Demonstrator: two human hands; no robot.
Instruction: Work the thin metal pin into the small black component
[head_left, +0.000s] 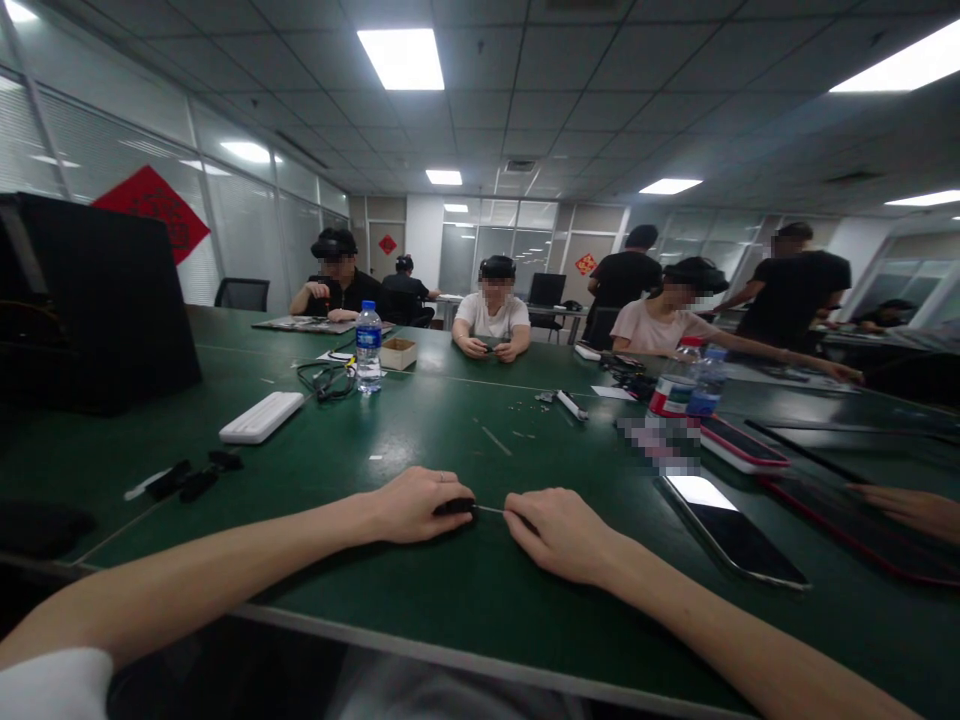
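My left hand [420, 507] rests on the green table with its fingers closed round a small black rounded object [454, 507], whose kind I cannot make out. Opposite it, my right hand [559, 530] is closed on a thin screwdriver [489, 510]. Only the slim metal shaft shows; the handle is hidden in my fingers. The shaft runs level toward the black object, and its tip is at or very near that object's right end; I cannot tell whether they touch.
A phone [739, 530] lies right of my right hand. Left are a white case [262, 418] and black pieces [199, 480]. Farther off stand a water bottle [368, 350] and a small box [398, 354]. A co-worker's hand [911, 510] reaches in at right; other people sit around the table.
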